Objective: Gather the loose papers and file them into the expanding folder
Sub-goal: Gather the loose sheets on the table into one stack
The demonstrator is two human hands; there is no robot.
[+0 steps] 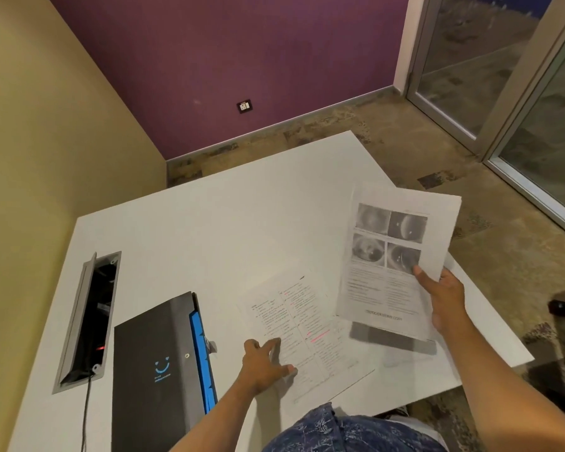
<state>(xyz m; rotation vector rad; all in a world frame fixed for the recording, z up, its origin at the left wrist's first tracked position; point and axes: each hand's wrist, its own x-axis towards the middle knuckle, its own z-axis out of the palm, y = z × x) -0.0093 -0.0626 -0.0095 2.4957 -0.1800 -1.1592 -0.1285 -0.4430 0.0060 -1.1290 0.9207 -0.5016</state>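
White table, black folder lengthwise away, right hand grip pinching photo sheet, left hand flat on text page

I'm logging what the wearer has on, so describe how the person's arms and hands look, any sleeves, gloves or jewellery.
Both forearms are bare right down to the frame's lower edge, so no sleeves show. The left hand and right hand wear no gloves, and no rings, watch or bracelets are visible. The only clothing in view is a blue patterned garment at the bottom edge.

The expanding folder runs off the bottom edge.
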